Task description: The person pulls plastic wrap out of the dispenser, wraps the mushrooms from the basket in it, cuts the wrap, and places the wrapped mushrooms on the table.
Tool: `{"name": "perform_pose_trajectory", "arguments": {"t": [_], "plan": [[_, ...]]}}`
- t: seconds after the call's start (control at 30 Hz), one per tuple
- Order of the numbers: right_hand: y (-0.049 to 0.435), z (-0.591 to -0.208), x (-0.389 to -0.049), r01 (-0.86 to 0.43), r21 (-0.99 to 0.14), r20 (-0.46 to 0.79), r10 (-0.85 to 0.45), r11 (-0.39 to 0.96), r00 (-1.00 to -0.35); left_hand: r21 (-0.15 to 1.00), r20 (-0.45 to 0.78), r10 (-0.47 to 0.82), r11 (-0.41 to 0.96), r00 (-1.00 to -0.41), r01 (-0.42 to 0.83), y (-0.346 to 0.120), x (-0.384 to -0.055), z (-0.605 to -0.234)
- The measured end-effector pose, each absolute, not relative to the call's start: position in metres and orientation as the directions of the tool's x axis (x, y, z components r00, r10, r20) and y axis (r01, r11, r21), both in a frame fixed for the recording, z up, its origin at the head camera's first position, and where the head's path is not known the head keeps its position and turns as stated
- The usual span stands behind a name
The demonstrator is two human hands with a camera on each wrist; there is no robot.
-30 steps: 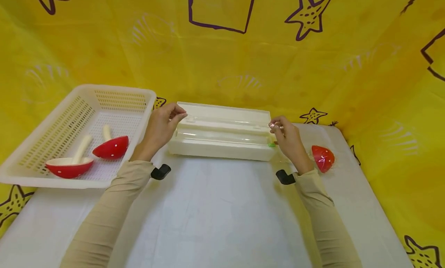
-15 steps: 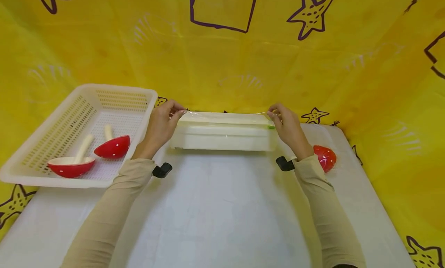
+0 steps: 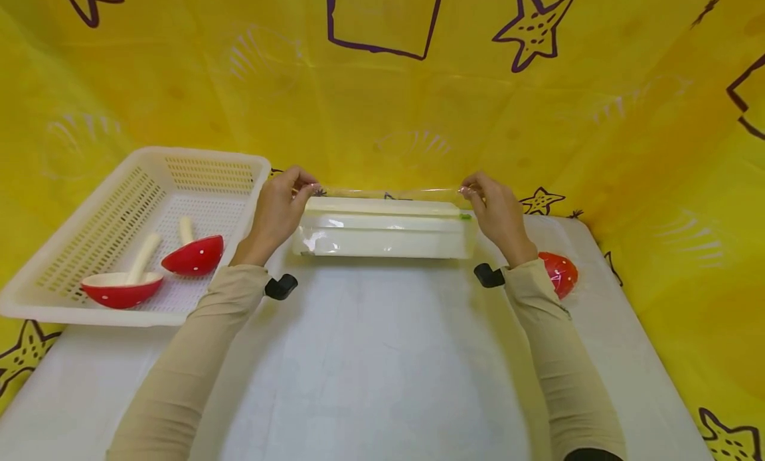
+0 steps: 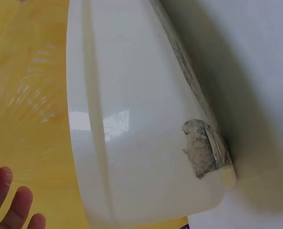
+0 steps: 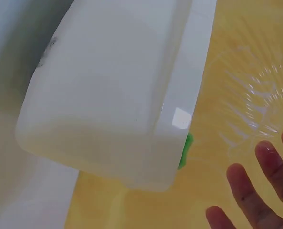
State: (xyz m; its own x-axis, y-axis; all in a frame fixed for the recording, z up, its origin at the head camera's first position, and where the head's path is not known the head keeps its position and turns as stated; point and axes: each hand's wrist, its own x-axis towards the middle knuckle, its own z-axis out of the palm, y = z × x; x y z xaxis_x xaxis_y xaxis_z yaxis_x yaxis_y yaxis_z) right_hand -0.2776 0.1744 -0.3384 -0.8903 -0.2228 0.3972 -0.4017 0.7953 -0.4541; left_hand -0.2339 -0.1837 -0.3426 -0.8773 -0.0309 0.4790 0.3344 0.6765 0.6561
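Observation:
A white cling film dispenser is at the back of the table, its front side tilted up toward me. Clear cling film stretches in a narrow strip above its far edge. My left hand pinches the film's left corner, and my right hand pinches the right one. Creases run through the film in the left wrist view, and the film shows the same in the right wrist view. A green tab sticks out from the dispenser's edge. The roll inside is hidden.
At left stands a white perforated basket holding two red, white-dotted mushroom-shaped ladles. A red dotted piece wrapped in clear film lies at right, partly behind my right sleeve. A yellow patterned cloth hangs close behind the dispenser.
Both hands have risen slightly, drawing the film up and away from the dispenser. The dispenser has tipped back, so its front side faces me and its open top is out of sight.

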Motion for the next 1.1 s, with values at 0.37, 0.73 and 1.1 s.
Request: {"name": "perform_pose_trajectory", "arguments": {"t": [0.37, 0.73, 1.1], "plan": [[0.176, -0.329, -0.283, -0.413, -0.519, 0.434, -0.186, 0.748, -0.882, 0.654, 0.486, -0.050, 0.682, -0.872, 0.326, -0.185, -0.239, -0.333], [0.175, -0.316, -0.287, -0.439, -0.664, 0.485, -0.099, 0.605, -0.869, 0.690, 0.512, -0.076, 0.630, -0.855, 0.357, -0.185, -0.241, -0.316], [0.173, -0.297, -0.286, -0.433, -0.714, 0.488, -0.053, 0.550, -0.871, 0.702, 0.526, -0.089, 0.607, -0.845, 0.373, -0.185, -0.241, -0.298]]}}
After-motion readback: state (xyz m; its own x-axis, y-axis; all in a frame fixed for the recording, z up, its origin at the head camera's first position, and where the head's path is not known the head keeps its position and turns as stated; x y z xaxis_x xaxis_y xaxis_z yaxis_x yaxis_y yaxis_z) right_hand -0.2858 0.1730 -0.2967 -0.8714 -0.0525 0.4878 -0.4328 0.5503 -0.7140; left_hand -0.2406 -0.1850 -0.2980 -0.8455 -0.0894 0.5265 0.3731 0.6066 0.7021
